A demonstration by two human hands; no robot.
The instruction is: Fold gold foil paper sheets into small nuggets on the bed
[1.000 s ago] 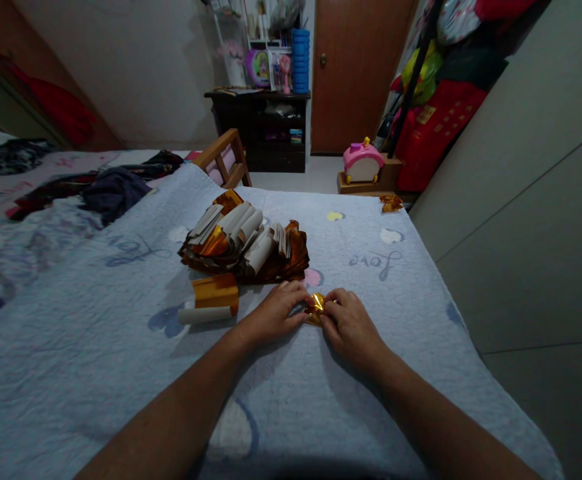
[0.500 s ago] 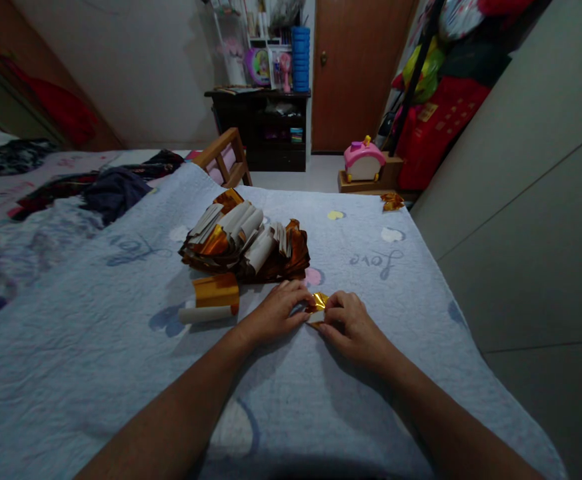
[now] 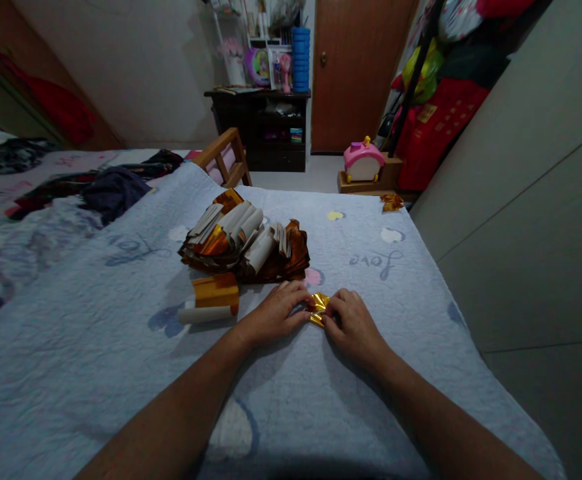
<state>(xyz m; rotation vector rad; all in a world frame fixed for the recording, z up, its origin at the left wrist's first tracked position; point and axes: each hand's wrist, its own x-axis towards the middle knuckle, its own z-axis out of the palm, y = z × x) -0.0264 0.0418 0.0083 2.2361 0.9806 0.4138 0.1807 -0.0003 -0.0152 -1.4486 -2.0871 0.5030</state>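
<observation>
A small piece of gold foil paper (image 3: 319, 303), partly folded, lies on the bedspread between my hands. My left hand (image 3: 281, 310) pinches its left side with thumb and fingers. On the opposite side, my right hand (image 3: 351, 323) grips the paper's right and near edge. Up and to the left rests a pile of gold and white paper sheets (image 3: 245, 237), many of them curled. One loose sheet (image 3: 215, 297), gold with a rolled white edge, sits just left of my left hand, apart from it.
The blue bedspread (image 3: 121, 373) covers the bed under my arms. A crumpled gold paper piece (image 3: 391, 202) lies at the far right corner. Beyond stand a wooden chair (image 3: 228, 160), a dark cabinet (image 3: 275, 157) and a pink toy case (image 3: 363, 161). A pale cabinet panel (image 3: 531, 220) flanks the right.
The near part of the foil paper, showing its pale side before, now shows gold. My right fingers have shifted slightly at its near edge. My left hand has hardly moved.
</observation>
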